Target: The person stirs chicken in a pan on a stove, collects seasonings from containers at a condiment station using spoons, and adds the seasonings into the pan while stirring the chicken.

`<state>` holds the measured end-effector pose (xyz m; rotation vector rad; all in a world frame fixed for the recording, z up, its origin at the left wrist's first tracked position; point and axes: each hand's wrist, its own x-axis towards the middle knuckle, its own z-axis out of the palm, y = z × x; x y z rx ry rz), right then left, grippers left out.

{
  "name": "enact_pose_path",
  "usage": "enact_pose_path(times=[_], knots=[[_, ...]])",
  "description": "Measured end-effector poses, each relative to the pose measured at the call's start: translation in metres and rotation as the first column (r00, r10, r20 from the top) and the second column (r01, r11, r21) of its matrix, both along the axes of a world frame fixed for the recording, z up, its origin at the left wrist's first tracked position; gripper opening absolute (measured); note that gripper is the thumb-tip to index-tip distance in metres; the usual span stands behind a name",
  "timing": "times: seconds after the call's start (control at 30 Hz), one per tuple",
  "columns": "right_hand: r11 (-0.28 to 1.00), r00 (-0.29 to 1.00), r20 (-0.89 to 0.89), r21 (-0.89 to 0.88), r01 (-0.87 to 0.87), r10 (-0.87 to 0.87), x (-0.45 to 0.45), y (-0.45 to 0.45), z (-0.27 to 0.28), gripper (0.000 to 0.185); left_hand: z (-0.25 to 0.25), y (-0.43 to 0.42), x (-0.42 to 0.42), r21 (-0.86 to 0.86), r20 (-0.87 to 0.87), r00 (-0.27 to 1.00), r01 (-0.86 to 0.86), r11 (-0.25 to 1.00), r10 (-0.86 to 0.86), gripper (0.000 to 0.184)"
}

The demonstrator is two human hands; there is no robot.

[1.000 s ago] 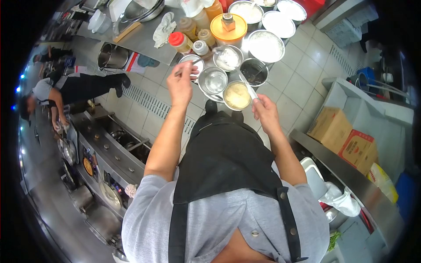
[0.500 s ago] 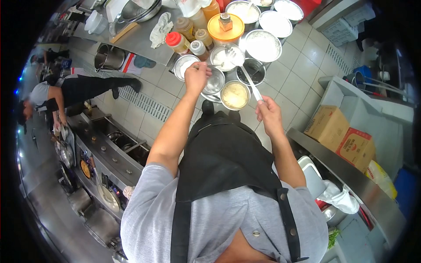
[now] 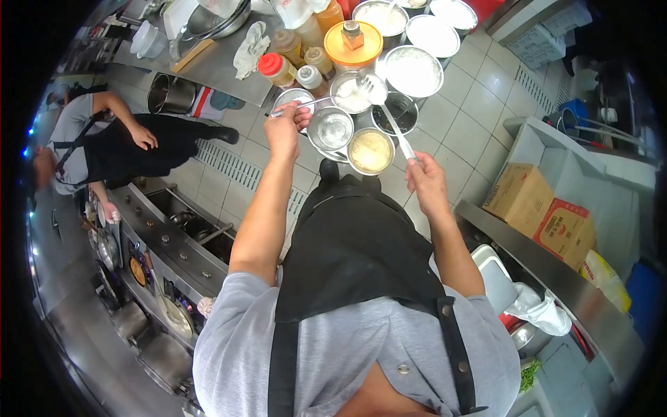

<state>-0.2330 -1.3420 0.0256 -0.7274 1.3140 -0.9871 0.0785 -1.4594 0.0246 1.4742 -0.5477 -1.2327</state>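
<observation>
In my left hand (image 3: 286,128) is a slim metal utensil, likely a spoon (image 3: 314,101), its far end reaching toward a tin of white powder or granules (image 3: 349,103). My right hand (image 3: 425,175) grips a long white-handled utensil (image 3: 397,130), its pale head slotted or pronged, over the same tin's edge. Below my left hand's utensil sits a metal tin of clear liquid (image 3: 331,129). A tin of yellowish granules (image 3: 370,151) stands nearest my body. Beside it is a tin of dark contents (image 3: 396,113). Another round tin (image 3: 294,99) is partly hidden behind my left hand.
Sauce bottles (image 3: 276,68) and an orange-lidded tub (image 3: 353,48) stand behind the tins, beside larger white-filled containers (image 3: 415,71). A co-worker (image 3: 111,132) stands left by the stove (image 3: 163,240). Cardboard boxes (image 3: 517,191) sit at the right.
My left hand has moved left, away from over the tin of clear liquid, and its utensil now shows. My right hand has barely moved. The co-worker has turned and straightened up.
</observation>
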Motion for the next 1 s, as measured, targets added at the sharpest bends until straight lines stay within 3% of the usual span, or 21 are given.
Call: enact_pose_path(times=[0.2, 0.33, 0.5, 0.67, 0.77, 1.0], knots=[[0.999, 0.999, -0.003, 0.01, -0.041, 0.042, 0.009, -0.004, 0.001, 0.028, 0.049, 0.009, -0.025, -0.148, 0.185, 0.975, 0.149, 0.978, -0.121, 0.023], [0.998, 0.998, 0.015, 0.015, -0.058, 0.058, 0.012, -0.008, 0.003, 0.029, 0.049, 0.008, -0.026, -0.157, 0.189, 0.976, 0.139, 0.978, -0.109, 0.023], [0.998, 0.998, 0.033, 0.026, -0.062, 0.061, 0.011, -0.006, 0.004, 0.029, 0.025, 0.016, 0.0, -0.156, 0.218, 0.976, 0.01, 0.988, 0.024, 0.023], [0.998, 0.997, 0.059, 0.033, -0.05, 0.048, 0.005, -0.008, 0.001, 0.028, -0.013, 0.016, -0.014, -0.128, 0.289, 0.951, 0.154, 0.98, -0.111, 0.024], [0.998, 0.996, 0.07, 0.013, -0.063, 0.062, 0.003, -0.011, 0.004, 0.028, -0.036, 0.009, -0.029, -0.023, 0.301, 0.936, 0.199, 0.98, -0.183, 0.024], [0.99, 0.987, 0.066, -0.013, -0.143, 0.144, -0.003, -0.016, 0.013, 0.029, -0.033, 0.02, -0.018, 0.047, 0.217, 0.957, 0.189, 0.981, -0.194, 0.04]])
